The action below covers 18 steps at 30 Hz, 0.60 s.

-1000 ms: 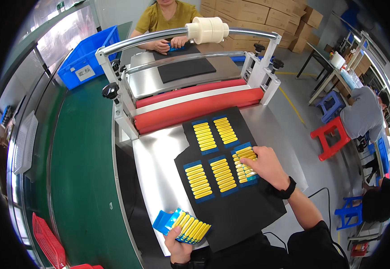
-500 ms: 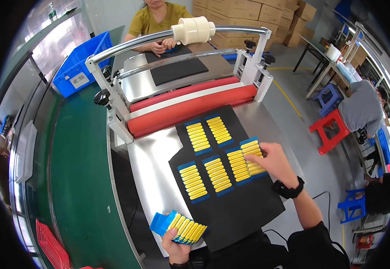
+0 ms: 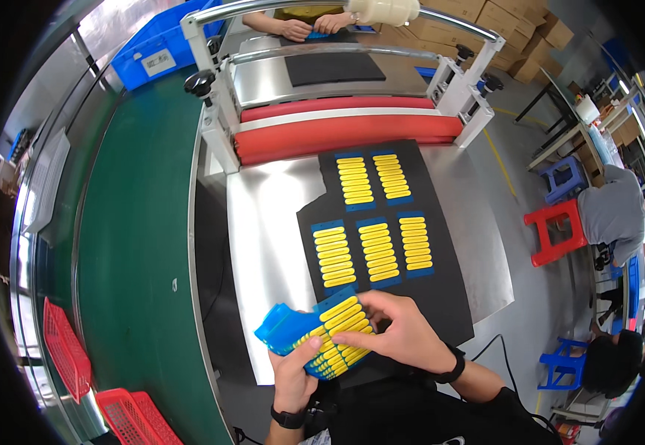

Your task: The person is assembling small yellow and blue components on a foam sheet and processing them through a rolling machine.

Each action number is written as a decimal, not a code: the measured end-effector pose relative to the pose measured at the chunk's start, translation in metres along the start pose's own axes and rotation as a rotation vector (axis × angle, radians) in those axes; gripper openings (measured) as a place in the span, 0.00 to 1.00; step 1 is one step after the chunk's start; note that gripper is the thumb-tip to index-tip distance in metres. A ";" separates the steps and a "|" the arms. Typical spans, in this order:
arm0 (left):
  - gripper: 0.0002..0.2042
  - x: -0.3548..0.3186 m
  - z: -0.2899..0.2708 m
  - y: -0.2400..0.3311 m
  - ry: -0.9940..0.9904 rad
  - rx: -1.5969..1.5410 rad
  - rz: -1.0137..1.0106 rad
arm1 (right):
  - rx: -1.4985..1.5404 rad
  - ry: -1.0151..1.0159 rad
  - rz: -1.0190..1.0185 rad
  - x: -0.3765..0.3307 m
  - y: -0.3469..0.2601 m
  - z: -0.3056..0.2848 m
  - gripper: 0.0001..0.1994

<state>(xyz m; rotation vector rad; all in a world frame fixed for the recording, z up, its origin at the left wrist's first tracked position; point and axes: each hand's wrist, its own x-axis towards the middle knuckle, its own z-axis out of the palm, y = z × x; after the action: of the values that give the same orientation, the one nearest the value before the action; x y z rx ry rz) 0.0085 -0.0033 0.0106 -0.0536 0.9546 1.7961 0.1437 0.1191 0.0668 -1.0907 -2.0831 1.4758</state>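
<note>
My left hand (image 3: pixel 293 377) grips a fanned stack of blue cards (image 3: pixel 284 326) near my body, its thumb on top. Yellow rounded strips run in a row across each card. My right hand (image 3: pixel 408 334) is at the right end of the stack, its fingers and thumb pinching the top strip card (image 3: pixel 346 317). Beyond the hands, a black mat (image 3: pixel 441 304) bears several like cards laid flat. Two lie in the far row, including a left one (image 3: pixel 356 182); three lie in the near row, including a middle one (image 3: pixel 379 252).
A red roller (image 3: pixel 352 136) in a metal frame spans the steel table (image 3: pixel 263 245) past the mat. At left runs a green belt (image 3: pixel 137 222) with a blue crate (image 3: pixel 161 55) and red baskets (image 3: pixel 67 348). Opposite, another person's hands (image 3: pixel 311 28) work. A red stool (image 3: pixel 556 230) stands right.
My right hand has come back from the mat's right side to the stack; the card it held over the near row is gone from there. The view has shifted, so the mat appears higher.
</note>
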 end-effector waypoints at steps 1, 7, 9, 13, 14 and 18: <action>0.22 0.000 -0.001 -0.002 -0.014 -0.020 -0.002 | 0.190 -0.061 0.064 -0.001 0.004 0.005 0.17; 0.28 -0.004 -0.018 0.003 -0.163 -0.043 -0.045 | 0.376 -0.066 0.135 -0.006 0.014 0.017 0.17; 0.28 -0.003 -0.021 0.004 -0.141 -0.037 -0.050 | 0.386 -0.042 0.131 -0.007 0.013 0.020 0.17; 0.28 -0.003 -0.023 0.005 -0.108 -0.055 -0.032 | 0.375 -0.023 0.125 -0.008 0.010 0.024 0.17; 0.28 -0.004 -0.022 0.006 -0.109 -0.055 -0.035 | 0.385 -0.013 0.118 -0.010 0.011 0.026 0.17; 0.28 -0.002 -0.025 0.006 -0.078 -0.091 -0.010 | 0.418 0.018 0.119 -0.009 0.010 0.022 0.16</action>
<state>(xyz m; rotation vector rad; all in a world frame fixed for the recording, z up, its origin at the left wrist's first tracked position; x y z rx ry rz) -0.0049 -0.0212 -0.0016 -0.0448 0.8162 1.8186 0.1391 0.1000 0.0502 -1.0647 -1.6141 1.8417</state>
